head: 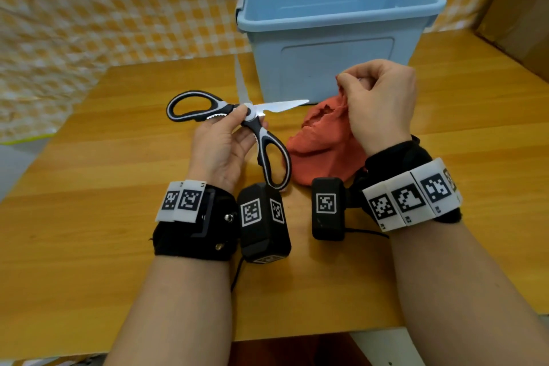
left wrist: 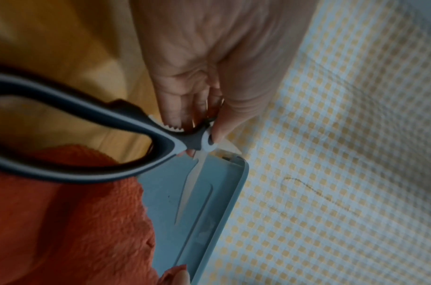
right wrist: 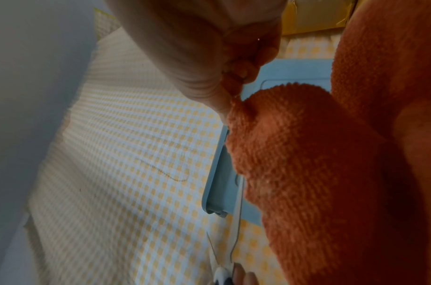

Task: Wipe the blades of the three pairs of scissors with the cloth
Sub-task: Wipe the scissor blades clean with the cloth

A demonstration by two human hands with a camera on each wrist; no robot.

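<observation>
Readable text: none.
Wrist bands [head: 411, 202]: black-and-white square code markers only; tiny characters beneath, too small to read.
Blue bin [head: 335, 36]: unlabelled.

Blue bin [head: 332, 38] on wooden table [head: 89, 217]

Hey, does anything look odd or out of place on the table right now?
Nothing looks damaged or spilled. The black-and-white kitchen scissors are spread wide open in the left hand, blades bare, and the right hand pinches the crumpled orange terry cloth. Only one pair of scissors shows; the pale blue plastic bin looks empty.
</observation>
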